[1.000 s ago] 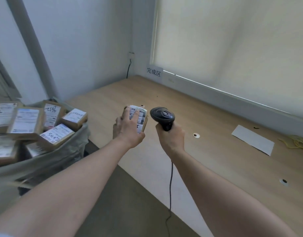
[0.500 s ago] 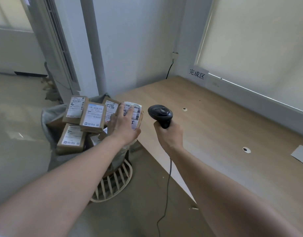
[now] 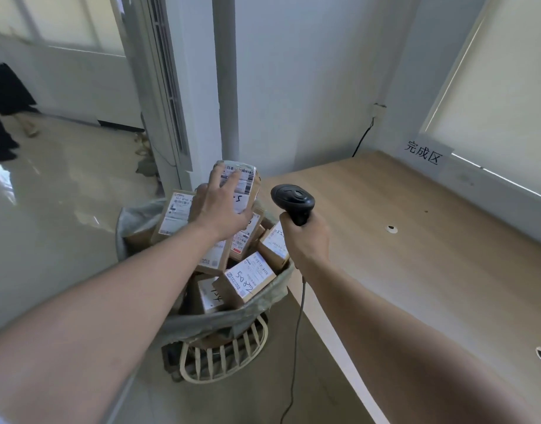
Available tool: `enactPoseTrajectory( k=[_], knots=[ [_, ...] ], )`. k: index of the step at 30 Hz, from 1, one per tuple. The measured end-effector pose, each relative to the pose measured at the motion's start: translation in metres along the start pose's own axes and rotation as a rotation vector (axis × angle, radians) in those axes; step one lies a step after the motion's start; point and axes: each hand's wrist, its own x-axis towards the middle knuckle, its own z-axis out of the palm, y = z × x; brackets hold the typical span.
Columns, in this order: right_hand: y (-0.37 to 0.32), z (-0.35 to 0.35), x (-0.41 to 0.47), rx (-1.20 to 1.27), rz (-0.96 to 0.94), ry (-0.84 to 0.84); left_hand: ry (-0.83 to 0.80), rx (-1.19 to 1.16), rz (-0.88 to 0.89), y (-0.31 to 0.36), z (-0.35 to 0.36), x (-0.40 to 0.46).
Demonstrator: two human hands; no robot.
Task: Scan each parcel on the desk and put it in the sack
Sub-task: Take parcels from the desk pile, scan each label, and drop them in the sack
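Observation:
My left hand (image 3: 218,206) holds a small brown parcel (image 3: 244,182) with a white barcode label, fingers spread over its face, above the heap in the grey-green sack (image 3: 232,316). The sack is piled with several labelled cardboard parcels (image 3: 250,276), some with handwritten numbers. My right hand (image 3: 305,237) grips the handle of a black barcode scanner (image 3: 292,198), just right of the sack and at the left edge of the wooden desk (image 3: 415,240). The scanner's cable (image 3: 296,347) hangs down toward the floor.
The sack sits in a white slatted basket frame (image 3: 229,353) on the floor beside the desk. A paper sign (image 3: 423,154) is stuck at the desk's back edge under the window blind. A white pillar (image 3: 226,87) stands behind the sack. A person in dark clothes (image 3: 3,111) is far left.
My left hand has carried the parcel leftward from over the desk to above the sack. My view has swung left, and the scanner hand has followed to the desk's edge.

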Motion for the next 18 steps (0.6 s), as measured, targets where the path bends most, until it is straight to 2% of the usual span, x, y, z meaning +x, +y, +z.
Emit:
enactPoseTrajectory(
  k=[4,10,18],
  knots=[
    [-0.005,0.023,0.034,0.003,-0.002,-0.028,0.013,0.001,-0.04,-0.016,-0.006,0.039],
    [-0.011,0.054,0.074,-0.017,0.001,-0.018,-0.073,0.007,-0.06,-0.042,0.008,0.09],
    [-0.016,0.1,0.123,-0.104,0.05,0.088,-0.154,0.034,-0.049,-0.081,0.031,0.159]
  ],
)
